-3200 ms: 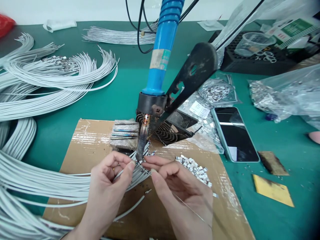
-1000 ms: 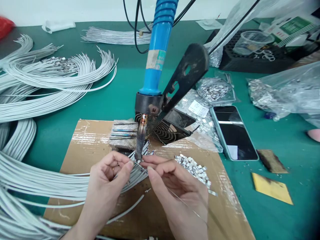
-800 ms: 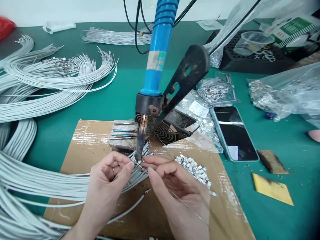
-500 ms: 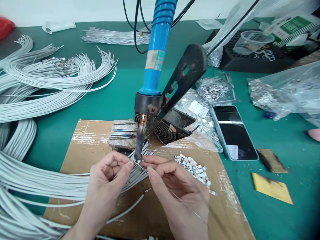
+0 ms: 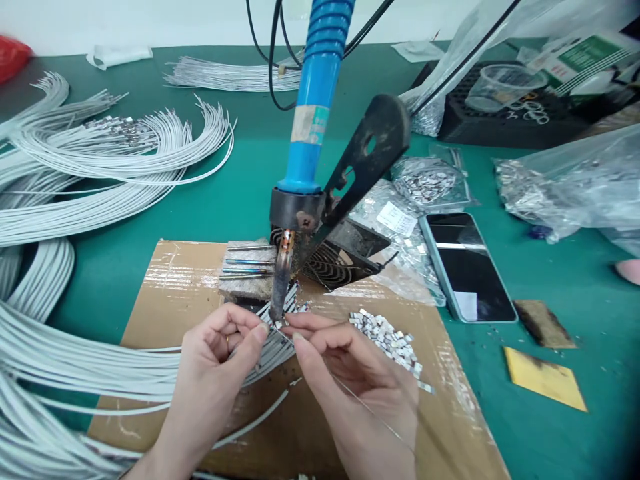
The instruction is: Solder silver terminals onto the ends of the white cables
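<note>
1. Left hand (image 5: 215, 353): thumb and index finger press together at the edge of a small metal piece (image 5: 278, 325), apparently clamped on it, though the grip itself is hidden.
2. Right hand (image 5: 357, 380): thumb and fingers pinch a thin solder wire (image 5: 373, 413), its leading end beside the metal piece, its tail trailing across the palm.
3. The metal piece sits between both sets of fingertips, directly beneath the tip of a blue-handled soldering iron (image 5: 313, 100); whether they touch cannot be told.
4. Handling, by judgement: the piece looks light, stiff and easily dropped, probably hot near the iron, so best held by its far edge. The wire seems soft and bendable, best gripped just behind its end.
5. Behind the fingers, white cables (image 5: 100, 350) fan across a cardboard sheet (image 5: 190, 267); to the right lies a heap of similar metal pieces (image 5: 385, 337).
6. Farther out, a smartphone (image 5: 473, 267) and a yellow sponge (image 5: 545, 380) rest on the green table (image 5: 250, 133).
</note>
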`<action>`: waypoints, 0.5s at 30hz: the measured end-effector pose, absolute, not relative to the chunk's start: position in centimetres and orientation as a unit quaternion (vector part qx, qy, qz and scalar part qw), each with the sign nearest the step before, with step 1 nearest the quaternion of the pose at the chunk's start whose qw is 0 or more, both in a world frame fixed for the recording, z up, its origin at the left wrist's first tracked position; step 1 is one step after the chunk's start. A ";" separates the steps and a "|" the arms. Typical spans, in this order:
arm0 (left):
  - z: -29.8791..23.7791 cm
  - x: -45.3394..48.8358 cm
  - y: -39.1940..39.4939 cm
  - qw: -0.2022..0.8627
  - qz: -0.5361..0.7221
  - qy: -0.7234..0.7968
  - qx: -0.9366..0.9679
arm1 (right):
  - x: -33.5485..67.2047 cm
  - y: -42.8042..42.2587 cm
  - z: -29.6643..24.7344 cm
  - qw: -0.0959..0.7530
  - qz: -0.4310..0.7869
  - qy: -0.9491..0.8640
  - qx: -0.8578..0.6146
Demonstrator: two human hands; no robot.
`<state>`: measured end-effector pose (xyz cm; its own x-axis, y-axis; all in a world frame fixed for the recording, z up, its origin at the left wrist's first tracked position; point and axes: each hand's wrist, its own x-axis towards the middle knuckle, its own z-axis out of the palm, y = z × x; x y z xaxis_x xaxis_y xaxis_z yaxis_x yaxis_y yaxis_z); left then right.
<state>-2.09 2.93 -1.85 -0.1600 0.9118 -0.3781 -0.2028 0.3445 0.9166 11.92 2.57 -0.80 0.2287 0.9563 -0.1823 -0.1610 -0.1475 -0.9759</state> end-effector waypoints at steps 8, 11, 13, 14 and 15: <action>-1.8 -2.0 2.8 0.573 0.486 0.585 0.305 | 11.8 2.6 -0.6 0.549 0.508 -0.352 -0.563; -1.8 -2.0 2.8 0.570 0.487 0.588 0.304 | 11.7 2.6 -0.6 0.552 0.507 -0.351 -0.561; -1.8 -2.0 2.9 0.568 0.486 0.591 0.303 | 11.8 2.6 -0.6 0.551 0.508 -0.349 -0.562; -1.7 -2.0 2.9 0.567 0.484 0.592 0.304 | 11.8 2.6 -0.6 0.551 0.509 -0.349 -0.562; -1.7 -2.0 2.9 0.566 0.484 0.594 0.304 | 11.8 2.6 -0.7 0.550 0.511 -0.349 -0.561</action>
